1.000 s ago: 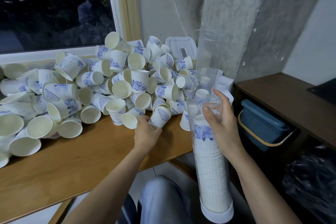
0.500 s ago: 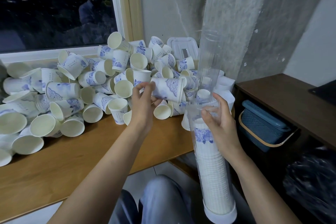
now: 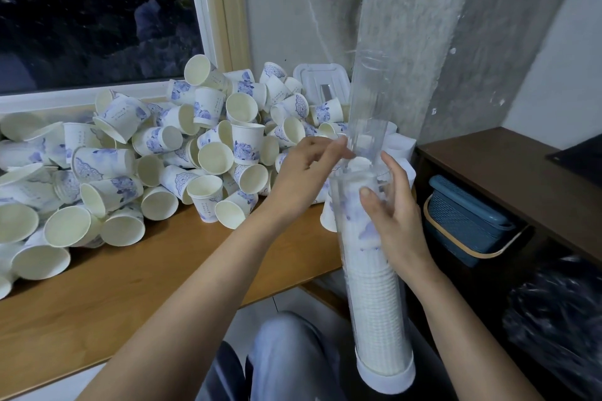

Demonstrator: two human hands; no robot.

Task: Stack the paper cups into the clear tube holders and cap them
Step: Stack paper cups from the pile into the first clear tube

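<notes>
Wooden table (image 3: 130,303) runs under a dark window (image 3: 97,10), and a loose pile of paper cups (image 3: 163,156) covers its back and left side up to the sill, within easy reach. Off the table's right edge, near the front corner, the clear tube holder (image 3: 338,231) stands upright with its white cap (image 3: 386,379) down by the person's knee, low enough, I'd guess, for dropping cups in from above. A nested stack (image 3: 374,303) fills most of it. An empty second tube (image 3: 369,88) rises behind it at the back right corner.

The right hand (image 3: 395,228) wraps the holder near its mouth, thumb in front, steadying it. The left hand (image 3: 303,179) hovers at the rim, fingers loose and holding nothing. The top cup (image 3: 358,172) sits just inside the mouth, too blurred to tell if it is seated.
</notes>
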